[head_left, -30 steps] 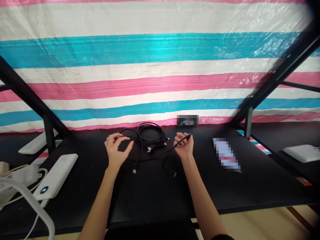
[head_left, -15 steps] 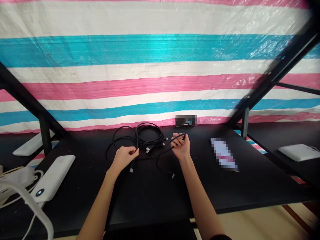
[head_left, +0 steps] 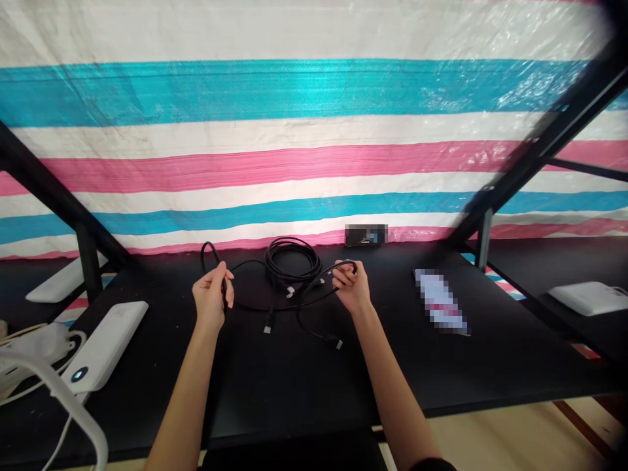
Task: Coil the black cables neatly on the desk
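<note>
A black cable (head_left: 267,309) runs in loose loops between my two hands. My left hand (head_left: 212,294) is closed on it at the left, where a bend of cable rises above the fingers. On the right, my right hand (head_left: 352,288) pinches another stretch, which curves over the fingertips. Two ends with pale connectors lie on the table: a left connector (head_left: 267,329) and a right connector (head_left: 338,343). Behind the hands rests a coiled black cable (head_left: 293,258), its light-tipped plugs (head_left: 290,292) beside it.
A white power bank (head_left: 110,343) lies at the left, near a white curved tube (head_left: 73,409). At the right is a blurred-out flat item (head_left: 440,301); a dark box (head_left: 366,235) stands at the back. Black frame bars (head_left: 534,157) slope on both sides before a striped sheet (head_left: 294,150).
My left hand has moved left and slightly up, drawing its part of the cable out and leaving a connector end on the table. My right hand has barely shifted.
</note>
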Demonstrator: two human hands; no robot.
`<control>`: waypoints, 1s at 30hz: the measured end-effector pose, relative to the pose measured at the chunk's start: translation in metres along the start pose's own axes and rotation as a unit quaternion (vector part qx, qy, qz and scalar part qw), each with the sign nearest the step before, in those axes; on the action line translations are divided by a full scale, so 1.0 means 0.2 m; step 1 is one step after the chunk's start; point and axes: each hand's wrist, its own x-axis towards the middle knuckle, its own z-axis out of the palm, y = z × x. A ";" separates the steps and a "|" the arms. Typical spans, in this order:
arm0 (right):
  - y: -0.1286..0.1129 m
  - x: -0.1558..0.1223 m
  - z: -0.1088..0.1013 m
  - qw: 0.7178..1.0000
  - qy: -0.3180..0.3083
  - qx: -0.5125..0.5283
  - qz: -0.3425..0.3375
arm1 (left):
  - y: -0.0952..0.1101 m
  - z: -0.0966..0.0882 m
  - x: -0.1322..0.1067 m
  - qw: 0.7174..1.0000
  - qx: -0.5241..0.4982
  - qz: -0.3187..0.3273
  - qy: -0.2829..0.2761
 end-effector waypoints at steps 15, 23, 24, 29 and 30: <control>0.00 0.01 -0.03 0.999 -0.039 -0.006 0.001 | -0.06 -0.05 0.01 0.865 0.433 0.220 0.126; 0.01 0.01 -0.03 0.999 -0.043 -0.012 0.005 | -0.09 -0.03 0.02 0.843 0.522 0.121 -0.036; 0.01 0.01 -0.03 0.999 -0.040 -0.011 0.004 | -0.09 -0.04 0.02 0.845 0.522 0.116 -0.027; 0.01 0.01 -0.04 0.999 -0.035 -0.015 0.002 | -0.11 -0.08 0.06 0.868 0.477 0.120 0.067; 0.01 0.01 -0.04 0.999 -0.032 -0.012 0.001 | -0.12 -0.09 0.07 0.870 0.472 0.116 0.080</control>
